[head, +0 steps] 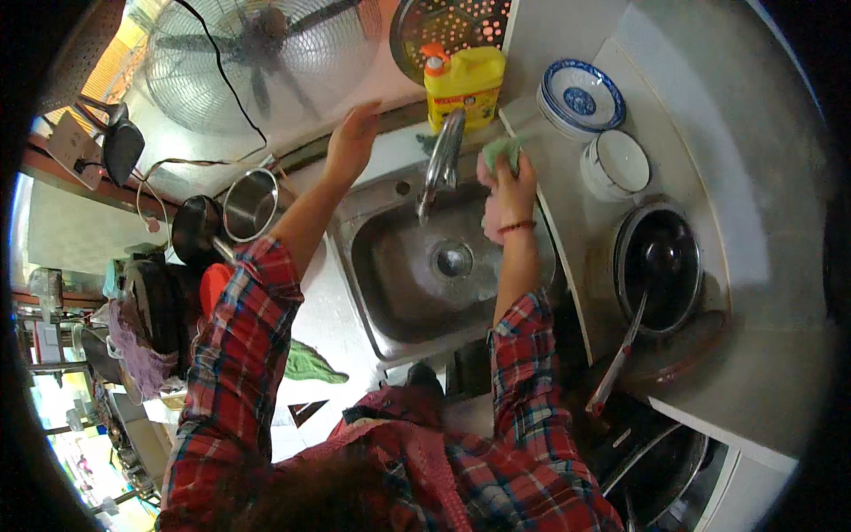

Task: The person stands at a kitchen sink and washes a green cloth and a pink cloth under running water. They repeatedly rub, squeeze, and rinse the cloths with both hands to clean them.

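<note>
My right hand (516,189) grips a light green cloth or sponge (500,151) over the right rim of the steel sink (392,292). Beside and partly behind that hand is a pink cloth (491,216); whether the fingers hold it too is hard to tell. My left hand (352,146) is stretched out past the sink's back left corner, with nothing visible in it. Its fingertips are blurred near the wall ledge. Between my hands the chrome faucet (444,156) points down into the sink, above the round drain (454,259). Behind it stands a yellow detergent jug (464,86) with an orange pump.
On the right counter are stacked blue-rimmed bowls (585,96), white bowls (618,166) and a dark pot (658,266) with a long-handled ladle (625,359). To the left stand a steel pot (251,205) and a black pan (196,229). A large fan (259,46) is at the back.
</note>
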The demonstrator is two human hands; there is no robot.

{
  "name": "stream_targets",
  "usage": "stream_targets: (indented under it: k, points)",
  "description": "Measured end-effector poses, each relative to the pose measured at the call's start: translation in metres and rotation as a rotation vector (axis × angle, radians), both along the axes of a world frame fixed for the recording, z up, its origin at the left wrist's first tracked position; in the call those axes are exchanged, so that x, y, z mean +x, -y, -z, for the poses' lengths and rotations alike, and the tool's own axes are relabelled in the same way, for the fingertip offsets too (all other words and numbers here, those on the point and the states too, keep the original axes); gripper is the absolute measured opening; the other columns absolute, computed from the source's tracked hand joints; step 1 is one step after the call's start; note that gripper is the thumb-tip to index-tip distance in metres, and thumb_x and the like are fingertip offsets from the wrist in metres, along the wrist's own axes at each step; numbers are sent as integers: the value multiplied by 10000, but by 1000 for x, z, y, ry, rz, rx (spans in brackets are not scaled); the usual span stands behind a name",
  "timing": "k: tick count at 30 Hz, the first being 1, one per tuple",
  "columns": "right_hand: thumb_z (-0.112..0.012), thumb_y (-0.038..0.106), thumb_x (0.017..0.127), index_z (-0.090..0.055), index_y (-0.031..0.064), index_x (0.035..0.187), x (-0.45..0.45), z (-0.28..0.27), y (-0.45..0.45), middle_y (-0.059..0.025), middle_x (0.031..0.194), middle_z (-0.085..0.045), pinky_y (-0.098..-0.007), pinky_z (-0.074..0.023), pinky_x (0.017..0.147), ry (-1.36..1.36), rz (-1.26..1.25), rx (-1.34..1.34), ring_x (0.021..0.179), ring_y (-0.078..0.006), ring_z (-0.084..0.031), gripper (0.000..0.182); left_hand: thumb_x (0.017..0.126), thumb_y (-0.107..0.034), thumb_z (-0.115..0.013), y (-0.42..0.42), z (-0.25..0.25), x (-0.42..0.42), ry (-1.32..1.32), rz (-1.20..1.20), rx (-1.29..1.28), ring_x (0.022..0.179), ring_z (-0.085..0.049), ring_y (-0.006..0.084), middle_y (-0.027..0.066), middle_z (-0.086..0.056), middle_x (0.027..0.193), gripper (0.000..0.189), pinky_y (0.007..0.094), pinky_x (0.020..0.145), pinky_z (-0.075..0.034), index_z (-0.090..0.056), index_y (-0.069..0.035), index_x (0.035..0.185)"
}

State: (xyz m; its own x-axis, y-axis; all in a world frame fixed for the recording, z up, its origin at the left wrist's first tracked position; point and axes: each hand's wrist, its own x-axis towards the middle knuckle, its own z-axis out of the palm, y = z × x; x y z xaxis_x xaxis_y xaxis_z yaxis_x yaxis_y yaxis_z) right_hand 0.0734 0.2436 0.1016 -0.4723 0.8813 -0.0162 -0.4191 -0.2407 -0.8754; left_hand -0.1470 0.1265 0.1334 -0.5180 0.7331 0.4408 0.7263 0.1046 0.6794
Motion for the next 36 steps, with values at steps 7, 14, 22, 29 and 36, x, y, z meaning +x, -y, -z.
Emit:
stream_targets:
  k: [7,14,22,29,36]
  points:
    - [-558,129,786,-533,72,1012,-111,-18,-81,-73,908,-579,-217,-460,569,87,-262,28,795,-177,-580,235,685,-62,-571,-101,-29,-24,-643,140,-154,1261,-263,269,142,-266,1360,657,354,1008,-280,-309,-59,1288]
    - [-536,149,747,-585,55,928,-142,-2,-81,-50,800,-592,-251,-464,562,-44,-331,-15,645,-158,-575,210,693,-79,-589,-90,-28,-21,-551,195,-109,1249,-293,253,89,-315,1340,602,360,1000,-297,-378,-69,1256]
    - [-507,251,803,-558,43,969,-102,-30,-77,-53,881,-584,-262,-475,571,-108,-227,-182,676,-148,-581,270,704,-83,-577,-96,-25,-22,-535,208,-151,1237,-313,244,77,-320,1343,565,365,983,-317,-403,-82,1242]
    - [-463,482,826,-541,55,1003,28,15,-7,-71,853,-601,-231,-442,413,141,-346,-178,640,-144,-609,469,870,-384,-393,36,82,60,909,-62,-7,846,-558,192,87,-605,905,416,319,774,-429,-573,-30,989]
    - [-505,312,861,-558,19,959,56,105,130,-68,836,-595,-266,-490,569,333,-504,-302,700,-161,-580,314,837,-531,-419,110,145,174,2034,54,110,909,-551,250,78,-570,997,494,398,755,-457,-526,-89,1030]
